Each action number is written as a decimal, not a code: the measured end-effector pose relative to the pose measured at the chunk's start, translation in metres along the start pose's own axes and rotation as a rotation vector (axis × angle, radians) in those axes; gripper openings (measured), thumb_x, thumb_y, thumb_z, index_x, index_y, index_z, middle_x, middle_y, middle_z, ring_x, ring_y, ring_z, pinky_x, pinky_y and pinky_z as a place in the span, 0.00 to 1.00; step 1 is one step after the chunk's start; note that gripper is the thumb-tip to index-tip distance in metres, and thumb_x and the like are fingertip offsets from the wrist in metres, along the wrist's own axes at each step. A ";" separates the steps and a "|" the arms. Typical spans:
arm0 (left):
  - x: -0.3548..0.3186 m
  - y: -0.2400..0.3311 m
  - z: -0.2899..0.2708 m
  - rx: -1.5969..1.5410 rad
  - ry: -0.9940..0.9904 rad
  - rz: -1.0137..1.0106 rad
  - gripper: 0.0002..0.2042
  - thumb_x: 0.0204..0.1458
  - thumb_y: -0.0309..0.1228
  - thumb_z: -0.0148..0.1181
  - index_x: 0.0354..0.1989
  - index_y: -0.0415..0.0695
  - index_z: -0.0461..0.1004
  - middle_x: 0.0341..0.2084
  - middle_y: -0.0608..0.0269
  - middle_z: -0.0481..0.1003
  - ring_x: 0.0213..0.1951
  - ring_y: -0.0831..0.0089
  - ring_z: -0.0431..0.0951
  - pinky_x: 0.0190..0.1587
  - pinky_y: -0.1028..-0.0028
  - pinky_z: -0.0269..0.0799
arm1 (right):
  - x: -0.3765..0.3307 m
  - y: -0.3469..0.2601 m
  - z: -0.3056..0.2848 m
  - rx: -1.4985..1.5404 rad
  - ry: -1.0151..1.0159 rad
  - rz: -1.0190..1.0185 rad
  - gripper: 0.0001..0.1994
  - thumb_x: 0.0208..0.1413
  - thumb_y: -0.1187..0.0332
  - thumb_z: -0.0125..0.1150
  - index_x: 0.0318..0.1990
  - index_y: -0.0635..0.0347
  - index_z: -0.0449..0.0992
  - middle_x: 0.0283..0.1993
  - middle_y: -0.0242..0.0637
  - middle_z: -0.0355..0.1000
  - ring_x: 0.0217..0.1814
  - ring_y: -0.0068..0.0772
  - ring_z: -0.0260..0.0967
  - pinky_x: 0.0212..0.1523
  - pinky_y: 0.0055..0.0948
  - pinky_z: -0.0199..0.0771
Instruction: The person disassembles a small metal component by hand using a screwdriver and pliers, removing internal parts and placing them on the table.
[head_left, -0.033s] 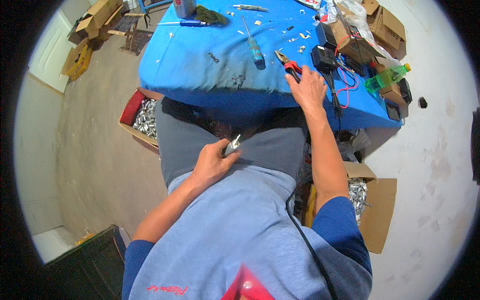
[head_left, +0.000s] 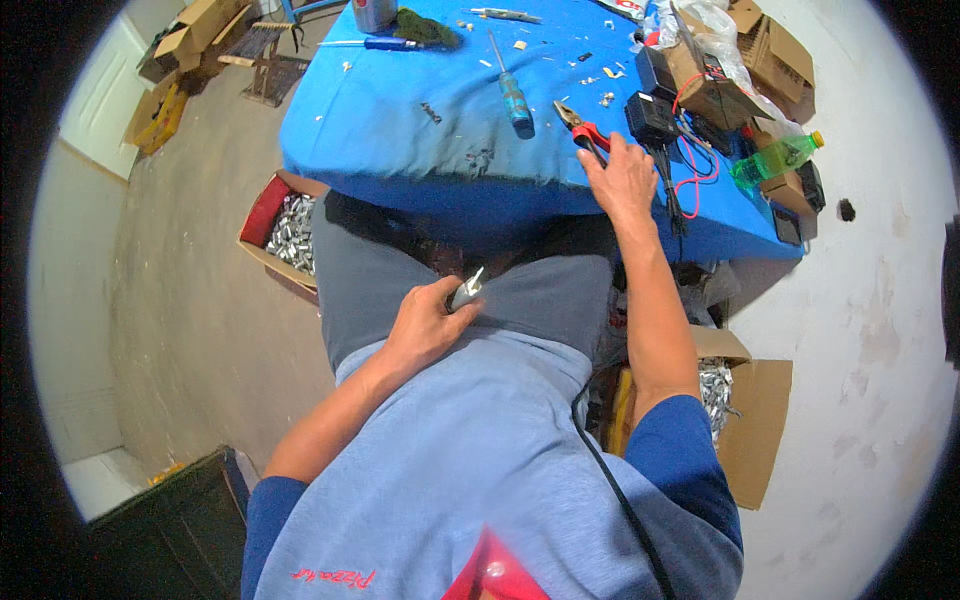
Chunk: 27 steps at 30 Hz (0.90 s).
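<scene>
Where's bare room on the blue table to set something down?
Free: the blue table left of the blue-handled screwdriver, down to the near edge. Crowded: the right end, around the right hand, red-handled pliers, black boxes and cables.

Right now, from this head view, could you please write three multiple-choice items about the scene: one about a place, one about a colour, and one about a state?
1. Where does the right hand rest?
A. on the blue table, at the red-handled pliers
B. inside the box of metal parts on the floor
C. on the green bottle

2. What colour is the handle of the screwdriver lying in the middle of the blue table?
A. yellow
B. blue
C. white

3. What is the state of the left hand?
A. open and flat on the table
B. closed around a small grey metal part over the lap
C. hanging empty beside the chair

Answers: 1 A, the fingers lie on the handles of the red-handled pliers near the table edge. 2 B, the grip shows blue. 3 B, the small grey metal part sticks out of the closed fist.
</scene>
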<state>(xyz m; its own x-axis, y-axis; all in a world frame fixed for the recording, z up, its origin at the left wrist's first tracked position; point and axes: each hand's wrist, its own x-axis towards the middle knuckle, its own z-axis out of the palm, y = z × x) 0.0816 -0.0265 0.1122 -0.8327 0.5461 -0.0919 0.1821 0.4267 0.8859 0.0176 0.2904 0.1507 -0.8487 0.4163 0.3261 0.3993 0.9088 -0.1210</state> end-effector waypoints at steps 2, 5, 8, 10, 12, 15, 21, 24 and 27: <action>0.001 0.001 0.000 0.015 -0.014 -0.016 0.15 0.52 0.36 0.65 0.32 0.34 0.74 0.18 0.49 0.72 0.22 0.70 0.71 0.27 0.66 0.67 | 0.001 0.009 -0.003 0.021 -0.007 -0.060 0.28 0.54 0.44 0.59 0.48 0.62 0.74 0.46 0.57 0.71 0.53 0.60 0.67 0.50 0.53 0.68; 0.002 -0.004 0.002 0.018 0.016 0.002 0.15 0.52 0.37 0.65 0.33 0.34 0.74 0.19 0.49 0.72 0.22 0.69 0.72 0.27 0.66 0.67 | 0.004 0.020 -0.004 0.184 -0.004 -0.020 0.27 0.56 0.43 0.56 0.42 0.62 0.77 0.38 0.57 0.74 0.44 0.59 0.71 0.46 0.51 0.69; -0.001 -0.006 0.001 0.023 0.044 -0.030 0.15 0.53 0.37 0.65 0.33 0.35 0.75 0.18 0.50 0.72 0.22 0.69 0.72 0.27 0.65 0.67 | -0.015 0.036 -0.016 0.941 -0.337 0.247 0.23 0.63 0.48 0.49 0.40 0.61 0.78 0.29 0.37 0.74 0.28 0.31 0.70 0.31 0.32 0.71; -0.001 -0.009 0.003 0.008 0.041 -0.048 0.15 0.53 0.37 0.65 0.33 0.35 0.75 0.18 0.51 0.72 0.22 0.70 0.72 0.27 0.65 0.67 | -0.056 0.023 -0.035 1.592 -0.501 0.359 0.31 0.64 0.41 0.40 0.49 0.64 0.73 0.33 0.35 0.73 0.30 0.26 0.68 0.31 0.26 0.68; 0.000 -0.004 0.001 0.021 0.035 -0.058 0.15 0.53 0.38 0.65 0.33 0.35 0.75 0.18 0.51 0.73 0.22 0.70 0.72 0.27 0.65 0.67 | -0.101 0.019 -0.036 2.019 -0.682 0.320 0.40 0.58 0.31 0.41 0.51 0.66 0.70 0.39 0.40 0.72 0.38 0.34 0.68 0.39 0.32 0.69; 0.001 -0.006 0.002 0.049 0.030 -0.058 0.15 0.52 0.38 0.65 0.32 0.35 0.75 0.19 0.50 0.72 0.22 0.68 0.71 0.28 0.65 0.67 | -0.163 -0.001 -0.046 2.093 -0.800 0.324 0.35 0.52 0.39 0.59 0.52 0.65 0.68 0.39 0.46 0.70 0.37 0.40 0.67 0.43 0.39 0.66; 0.003 -0.013 0.004 0.098 0.073 -0.055 0.15 0.52 0.39 0.65 0.32 0.36 0.75 0.19 0.47 0.73 0.22 0.63 0.73 0.27 0.63 0.67 | -0.173 -0.026 -0.071 1.463 -0.963 0.296 0.26 0.48 0.65 0.56 0.55 0.66 0.66 0.42 0.47 0.74 0.35 0.32 0.75 0.30 0.22 0.73; 0.002 -0.011 0.002 0.094 0.097 -0.066 0.15 0.51 0.39 0.65 0.31 0.36 0.75 0.19 0.46 0.73 0.21 0.59 0.74 0.27 0.62 0.67 | -0.169 -0.018 -0.068 0.989 -0.995 0.008 0.27 0.48 0.68 0.53 0.57 0.67 0.65 0.44 0.47 0.75 0.42 0.33 0.76 0.39 0.27 0.76; 0.001 -0.011 0.001 0.112 0.122 -0.072 0.15 0.51 0.38 0.65 0.31 0.36 0.75 0.19 0.46 0.73 0.22 0.57 0.75 0.27 0.61 0.67 | -0.168 -0.029 -0.083 0.610 -0.878 -0.185 0.27 0.49 0.67 0.52 0.58 0.68 0.63 0.50 0.56 0.72 0.53 0.52 0.71 0.53 0.40 0.70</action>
<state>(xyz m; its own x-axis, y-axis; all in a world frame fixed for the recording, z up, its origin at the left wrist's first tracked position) 0.0792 -0.0293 0.1020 -0.9016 0.4228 -0.0914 0.1710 0.5425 0.8225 0.1773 0.1921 0.1773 -0.9268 -0.0750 -0.3680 0.2055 0.7189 -0.6641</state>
